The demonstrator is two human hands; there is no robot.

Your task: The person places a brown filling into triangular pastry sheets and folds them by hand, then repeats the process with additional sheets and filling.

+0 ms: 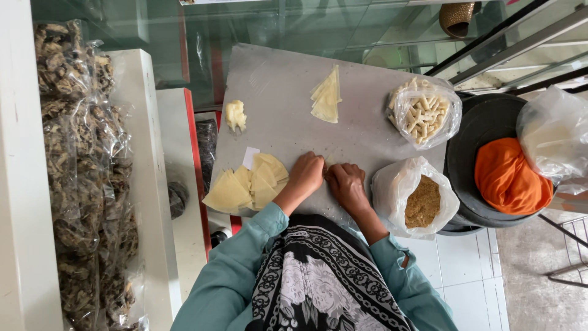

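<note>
Left of hands: stack of wrapper sheets point(248, 186) on the desk point(275, 92).
Far edge: lump of dough point(235, 114) left, folded wrappers point(326, 96) right.
Right: bag of rolled pieces point(424, 112) behind bag of crumbs point(419, 199).
Centre: left hand point(305, 174) just beside right hand point(346, 184).

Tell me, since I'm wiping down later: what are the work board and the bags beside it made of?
The board looks like dull grey metal or laminate: flat, matte, faintly scuffed. The two bags look like thin clear plastic: glossy, crinkled, with their contents showing through.
</note>
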